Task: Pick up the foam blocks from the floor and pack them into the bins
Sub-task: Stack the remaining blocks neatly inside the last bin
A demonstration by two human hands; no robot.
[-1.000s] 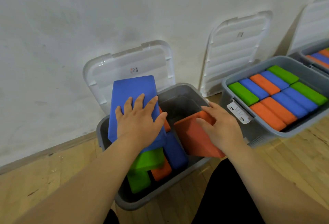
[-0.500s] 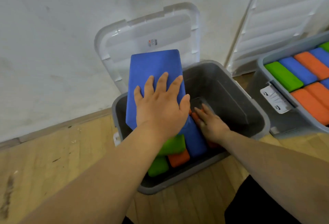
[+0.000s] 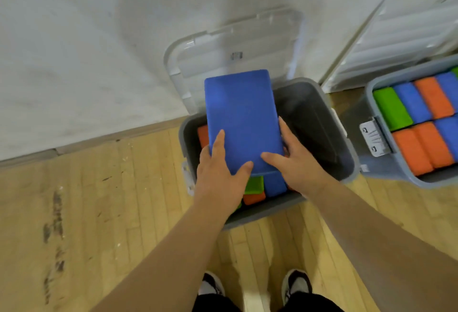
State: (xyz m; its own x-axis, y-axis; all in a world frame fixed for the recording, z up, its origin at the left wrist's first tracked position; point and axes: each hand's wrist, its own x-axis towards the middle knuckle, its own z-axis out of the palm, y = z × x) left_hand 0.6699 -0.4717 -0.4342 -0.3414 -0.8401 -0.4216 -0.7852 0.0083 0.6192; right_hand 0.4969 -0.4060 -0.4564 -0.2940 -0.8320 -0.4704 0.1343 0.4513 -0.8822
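A large blue foam block [image 3: 241,113] is held tilted over the left half of the grey bin [image 3: 344,143]. My left hand [image 3: 223,170] grips its near left corner, thumb on the top face. My right hand [image 3: 295,160] holds its near right edge, thumb on top and fingers round the side. Under the block lie orange [image 3: 202,136], green [image 3: 254,184], blue [image 3: 273,184] and another orange block [image 3: 254,197]. The bin's right half shows bare dark floor.
The bin's white lid [image 3: 238,46] leans on the wall behind it. A second grey bin [image 3: 379,170] at the right is packed with green, blue and orange blocks, its lid [image 3: 406,29] also against the wall. My shoes [image 3: 296,284] stand on the wooden floor.
My right hand came up out of the bin, leaving the orange block inside, and took the blue block's right edge. My left hand slid to the block's near left corner.
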